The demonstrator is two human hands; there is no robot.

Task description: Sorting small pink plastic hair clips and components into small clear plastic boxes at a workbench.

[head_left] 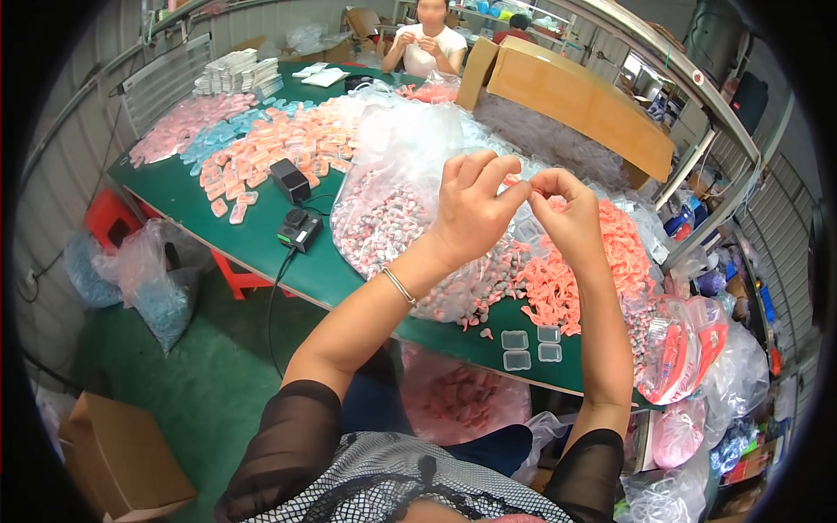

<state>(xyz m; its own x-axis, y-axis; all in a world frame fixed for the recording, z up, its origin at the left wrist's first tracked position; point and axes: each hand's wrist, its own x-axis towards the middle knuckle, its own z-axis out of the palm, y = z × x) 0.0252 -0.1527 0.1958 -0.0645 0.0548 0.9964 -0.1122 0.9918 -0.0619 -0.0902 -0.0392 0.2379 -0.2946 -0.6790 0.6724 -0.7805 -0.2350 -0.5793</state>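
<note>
My left hand (pixel 475 209) and my right hand (pixel 568 216) are raised over the table, fingertips pinched close together. Between them shows a bit of a small coral-coloured piece (pixel 510 181), mostly hidden by the fingers. Under my right hand spreads a pile of limp coral pieces (pixel 558 292). Below my left hand, a large clear plastic bag (pixel 384 213) spills small grey, white and pink pieces onto the table. Several small clear plastic boxes (pixel 516 360) stand near the front edge, below the coral pile.
Many orange-filled small cases (pixel 279 144) lie left on the green table (pixel 192 213), beyond two black devices (pixel 301 228). Blue cases (pixel 218 131) and pink ones (pixel 179 131) lie farther. A large cardboard box (pixel 575 100) stands behind; a co-worker (pixel 427 44) sits across.
</note>
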